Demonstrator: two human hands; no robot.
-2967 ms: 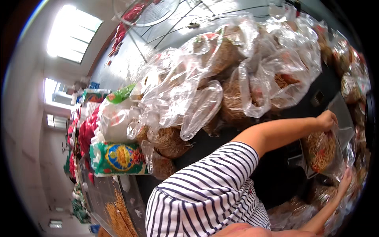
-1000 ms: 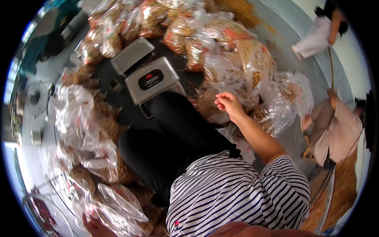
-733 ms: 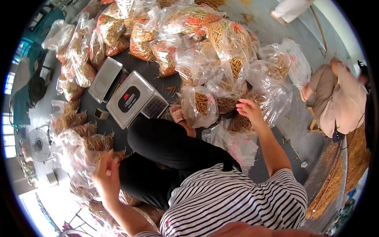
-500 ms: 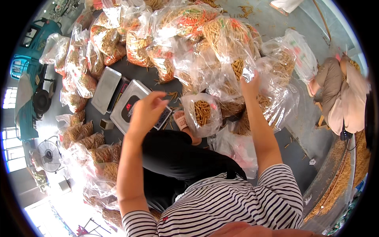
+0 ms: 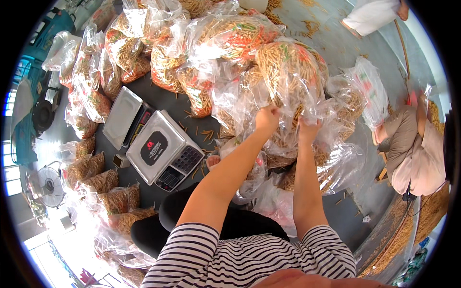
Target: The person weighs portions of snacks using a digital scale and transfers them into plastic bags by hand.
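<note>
A large clear plastic bag [image 5: 288,72] full of tan stick-like pieces lies on the heap in front of me, its mouth toward me. My left hand [image 5: 267,119] is closed at the left of that mouth, fingers curled on the thin plastic. Close by on the right, my right hand [image 5: 309,130] pinches the same film. Some sticks show in the gap between the hands. Below my left forearm stands a smaller clear bag [image 5: 253,176], partly hidden by that arm.
At left are a digital scale [image 5: 153,144] and a second scale [image 5: 122,117]. More filled bags [image 5: 168,67] ring the area. Loose sticks [image 5: 207,133] lie on the floor. Another person [image 5: 415,144] sits at right; someone in white trousers [image 5: 372,17] stands beyond.
My left hand has moved from above the scale rightward to the large bag's mouth. My right hand has come down slightly, still on the plastic. The view has shifted, showing more of the scale.
</note>
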